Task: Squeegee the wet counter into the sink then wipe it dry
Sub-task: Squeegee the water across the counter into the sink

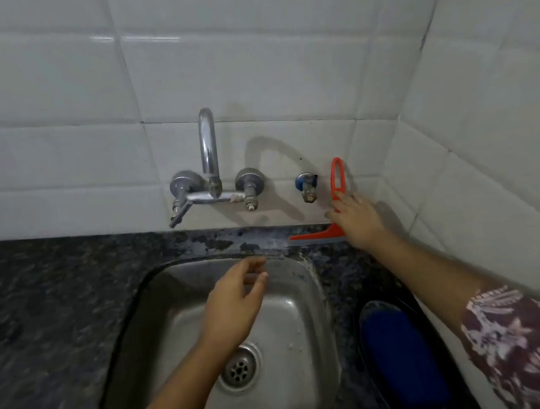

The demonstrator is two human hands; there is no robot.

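A red squeegee (pixel 337 178) leans upright against the white tiles behind the sink, its blade (pixel 311 236) resting on the wet dark granite counter (pixel 219 240). My right hand (pixel 361 223) covers the lower handle, thumb on the left of it and fingers on the right, not clearly closed. My left hand (pixel 238 303) hovers over the steel sink (pixel 293 320), fingers apart and empty. A blue cloth (pixel 405 356) lies in a black dish to the right of the sink.
A chrome tap (pixel 210 164) with two valves juts from the wall above the sink's back edge. A small blue-capped valve (pixel 306 186) sits just left of the squeegee. The drain (pixel 240 368) is in the basin. Tiled walls meet in a corner at right.
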